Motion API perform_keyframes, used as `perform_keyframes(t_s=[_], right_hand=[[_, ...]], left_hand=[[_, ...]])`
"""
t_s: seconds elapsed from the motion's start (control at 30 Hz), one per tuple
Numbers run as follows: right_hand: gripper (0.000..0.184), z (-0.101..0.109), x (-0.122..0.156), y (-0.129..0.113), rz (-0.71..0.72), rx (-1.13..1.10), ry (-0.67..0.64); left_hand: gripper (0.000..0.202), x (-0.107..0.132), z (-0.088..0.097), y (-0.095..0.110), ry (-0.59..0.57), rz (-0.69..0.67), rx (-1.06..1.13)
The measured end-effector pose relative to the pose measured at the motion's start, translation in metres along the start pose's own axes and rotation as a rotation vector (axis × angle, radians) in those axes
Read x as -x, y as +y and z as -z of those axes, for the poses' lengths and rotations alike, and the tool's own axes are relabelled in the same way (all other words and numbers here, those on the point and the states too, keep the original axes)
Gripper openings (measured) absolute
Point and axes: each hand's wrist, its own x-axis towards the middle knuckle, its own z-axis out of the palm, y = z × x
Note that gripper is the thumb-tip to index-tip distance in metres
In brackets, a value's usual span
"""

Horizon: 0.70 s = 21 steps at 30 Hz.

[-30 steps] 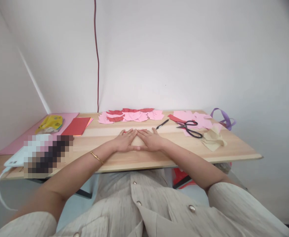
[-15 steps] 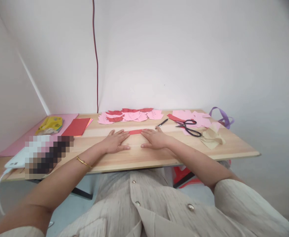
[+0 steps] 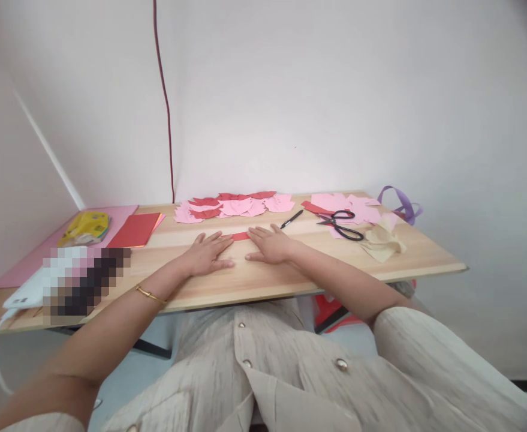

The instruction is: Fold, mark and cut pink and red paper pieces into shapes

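Observation:
My left hand [image 3: 208,252] lies flat on the wooden table [image 3: 290,273], fingers stretched out. My right hand [image 3: 268,245] lies flat beside it, fingers also spread. Between their fingertips a small red paper strip [image 3: 240,236] shows, and both hands press on its ends. A gold bangle [image 3: 150,294] sits on my left wrist.
A row of pink and red paper pieces [image 3: 234,206] lies at the back. A black pen [image 3: 291,219], black scissors [image 3: 340,224], pink scraps [image 3: 357,210], beige paper [image 3: 382,245] and a purple ribbon [image 3: 400,204] are to the right. Red sheets [image 3: 133,230] and a yellow pack [image 3: 84,228] are left.
My hands were joined together over the paper, then slid apart, uncovering the red strip. Now they have drawn a little closer again.

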Motion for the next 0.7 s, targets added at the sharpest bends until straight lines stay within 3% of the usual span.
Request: perform_keyframes(t_s=[0.17,0.33,0.5,0.6,0.7], right_hand=[[0.073,0.017,0.016,0.02,-0.109,0.04,0.013],[0.048,0.043,-0.011,0.013,-0.14,-0.005,0.133],[0.045,0.053,-0.041,0.005,-0.168,-0.099,-0.029],[0.033,0.049,-0.045,0.013,-0.205,-0.214,-0.053],[0.021,0.042,-0.044,0.027,-0.195,-0.418,0.006]], left_hand=[[0.079,-0.001,-0.001,-0.002,0.002,-0.004,0.015],[0.077,-0.004,0.007,-0.003,-0.029,0.014,0.048],[0.072,-0.009,0.025,-0.001,-0.021,0.059,0.218],[0.067,-0.019,0.035,-0.001,0.085,0.148,0.388],[0.07,-0.039,0.039,-0.002,0.369,0.239,0.571]])
